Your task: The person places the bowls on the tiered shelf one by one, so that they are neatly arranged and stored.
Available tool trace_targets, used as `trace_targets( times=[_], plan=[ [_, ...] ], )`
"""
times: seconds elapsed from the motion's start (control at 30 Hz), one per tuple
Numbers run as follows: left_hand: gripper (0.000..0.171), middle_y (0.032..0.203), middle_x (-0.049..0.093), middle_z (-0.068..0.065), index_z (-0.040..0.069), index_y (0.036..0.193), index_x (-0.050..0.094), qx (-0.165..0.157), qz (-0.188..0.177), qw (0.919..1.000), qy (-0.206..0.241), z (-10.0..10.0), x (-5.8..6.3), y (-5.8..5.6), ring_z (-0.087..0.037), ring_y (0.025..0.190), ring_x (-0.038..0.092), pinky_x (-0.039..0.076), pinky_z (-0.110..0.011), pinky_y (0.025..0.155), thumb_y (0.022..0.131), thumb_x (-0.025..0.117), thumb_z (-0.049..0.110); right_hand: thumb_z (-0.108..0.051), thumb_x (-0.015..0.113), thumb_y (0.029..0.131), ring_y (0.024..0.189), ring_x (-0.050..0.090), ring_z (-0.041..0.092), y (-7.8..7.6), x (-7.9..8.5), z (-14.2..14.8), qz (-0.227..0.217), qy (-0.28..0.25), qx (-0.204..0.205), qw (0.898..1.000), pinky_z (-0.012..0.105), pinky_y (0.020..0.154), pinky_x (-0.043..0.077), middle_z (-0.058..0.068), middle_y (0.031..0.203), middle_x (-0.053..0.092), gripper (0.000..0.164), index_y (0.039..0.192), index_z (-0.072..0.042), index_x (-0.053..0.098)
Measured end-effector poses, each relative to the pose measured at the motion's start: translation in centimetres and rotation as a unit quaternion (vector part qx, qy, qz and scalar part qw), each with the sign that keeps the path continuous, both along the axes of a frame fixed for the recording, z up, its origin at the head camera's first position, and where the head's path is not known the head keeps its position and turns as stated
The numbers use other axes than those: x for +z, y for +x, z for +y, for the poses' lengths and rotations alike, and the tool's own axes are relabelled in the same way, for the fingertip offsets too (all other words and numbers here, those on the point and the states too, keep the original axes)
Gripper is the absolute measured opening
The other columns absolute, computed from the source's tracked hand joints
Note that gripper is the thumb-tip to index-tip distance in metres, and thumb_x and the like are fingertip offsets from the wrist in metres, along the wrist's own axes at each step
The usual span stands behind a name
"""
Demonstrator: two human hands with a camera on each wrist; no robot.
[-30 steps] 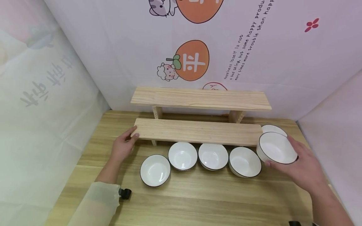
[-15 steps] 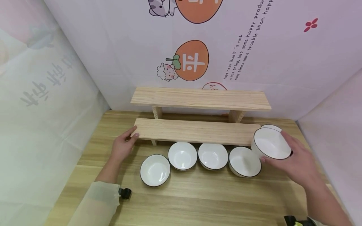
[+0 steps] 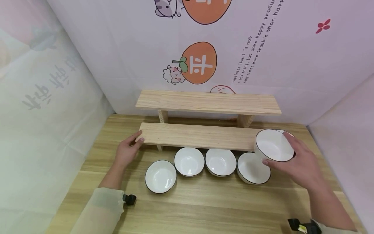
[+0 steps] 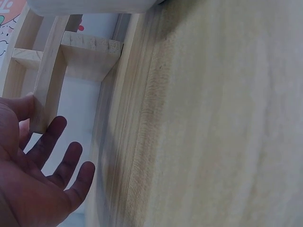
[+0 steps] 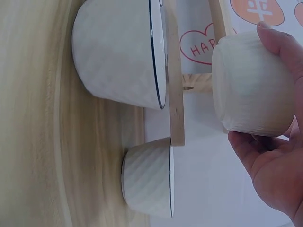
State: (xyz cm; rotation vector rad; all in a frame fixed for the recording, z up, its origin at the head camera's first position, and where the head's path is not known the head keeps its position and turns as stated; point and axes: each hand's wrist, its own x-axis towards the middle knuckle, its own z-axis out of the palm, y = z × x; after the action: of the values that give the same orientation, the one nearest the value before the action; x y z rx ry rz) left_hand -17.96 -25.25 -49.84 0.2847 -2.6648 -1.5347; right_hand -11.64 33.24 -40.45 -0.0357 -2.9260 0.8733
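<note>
My right hand (image 3: pixel 301 162) grips a white bowl (image 3: pixel 274 145) with a dark rim, thumb on one side and fingers on the other. The bowl is held up at the right end of the lower shelf board (image 3: pixel 198 136); the right wrist view shows its ribbed outside (image 5: pixel 253 85) above the board's level. My left hand (image 3: pixel 127 151) pinches the left end of that board, which the left wrist view shows between thumb and fingers (image 4: pixel 49 139). Another bowl (image 3: pixel 290 132), mostly hidden, stands behind the held one.
Several white bowls (image 3: pixel 189 162) stand in a row before the two-tier wooden shelf (image 3: pixel 208 102), the leftmost bowl (image 3: pixel 160 176) nearer the front. One bowl (image 3: pixel 253 168) sits just below the held bowl. Printed cloth walls (image 3: pixel 131 58) surround the wooden table (image 3: pixel 204 208).
My right hand has carried the bowl left and slightly back, from beside the lower board to over its right end. The left hand stays at the board's left end.
</note>
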Motion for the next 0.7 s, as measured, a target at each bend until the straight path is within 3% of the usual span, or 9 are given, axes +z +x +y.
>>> trace_targets(
  times=[0.27, 0.7],
  plan=[
    [0.059, 0.152, 0.055, -0.006, 0.029, 0.148, 0.059, 0.003, -0.001, 1.0, 0.0, -0.1, 0.1, 0.2, -0.03, 0.128, 0.055, 0.044, -0.047, 0.107, 0.097, 0.067, 0.057, -0.057, 0.095, 0.067, 0.14, 0.03, 0.063, -0.9, 0.3, -1.0, 0.0, -0.009, 0.013, 1.0, 0.08, 0.098, 0.032, 0.031, 0.164, 0.028, 0.133, 0.168, -0.018, 0.018],
    [0.06, 0.153, 0.055, -0.009, 0.028, 0.149, 0.059, 0.0, 0.001, 1.0, 0.0, 0.0, 0.0, -0.1, -0.031, 0.127, 0.056, 0.048, -0.043, 0.099, 0.097, 0.067, 0.057, -0.057, 0.095, 0.067, 0.144, 0.028, 0.057, -1.6, 0.8, -2.5, 0.007, -0.015, 0.028, 0.999, 0.078, 0.098, 0.034, 0.025, 0.163, 0.033, 0.13, 0.167, -0.018, 0.023]
  ],
)
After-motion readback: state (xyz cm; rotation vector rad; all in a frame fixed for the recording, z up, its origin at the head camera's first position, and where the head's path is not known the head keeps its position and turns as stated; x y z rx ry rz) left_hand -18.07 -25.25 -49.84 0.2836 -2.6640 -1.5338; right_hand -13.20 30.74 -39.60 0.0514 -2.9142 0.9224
